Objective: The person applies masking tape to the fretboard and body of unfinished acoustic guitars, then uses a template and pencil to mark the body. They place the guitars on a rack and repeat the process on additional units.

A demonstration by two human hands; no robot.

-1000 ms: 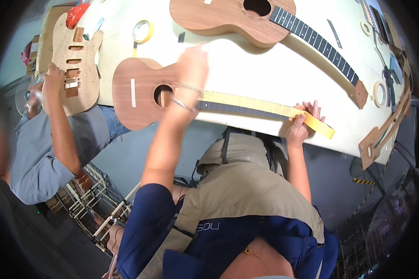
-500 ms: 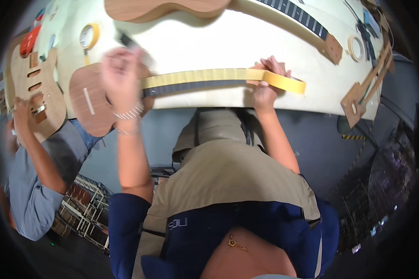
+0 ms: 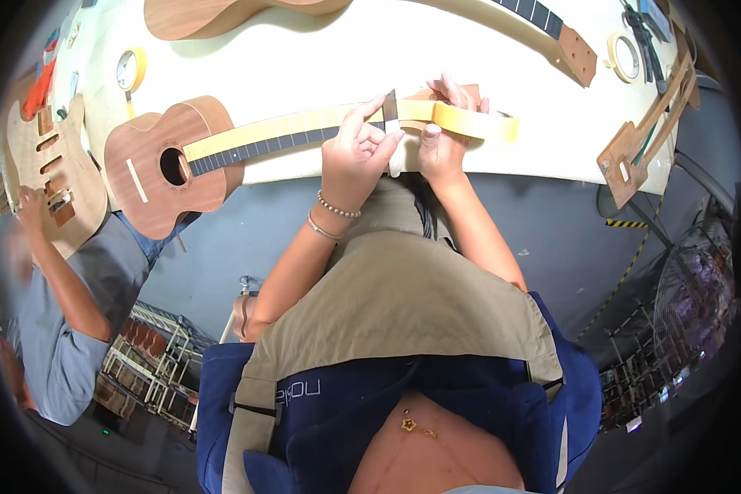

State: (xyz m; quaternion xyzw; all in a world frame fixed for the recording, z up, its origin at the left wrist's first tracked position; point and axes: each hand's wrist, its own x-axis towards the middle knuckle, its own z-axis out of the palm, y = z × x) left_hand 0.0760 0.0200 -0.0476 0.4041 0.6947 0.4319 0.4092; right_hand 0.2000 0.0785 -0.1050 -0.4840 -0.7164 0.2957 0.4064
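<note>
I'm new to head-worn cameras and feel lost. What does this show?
There's no machine, just bare-handed work, filmed by a head-worn fisheye camera that looks down and bends straight edges. The person's left hand holds a dark, flat tool; the right hand holds a yellow, ring-shaped tape roll. A brown wooden guitar-like instrument juts past the edge of the cream table, with yellow tape along its dark fretboard. Another brown wooden instrument lies farther back. At left, a grey-clothed co-worker touches a pale wooden guitar body.

Guitar body [image 3: 151,150]: smooth, matt wood; apron [image 3: 407,305]: matt cloth.
</note>
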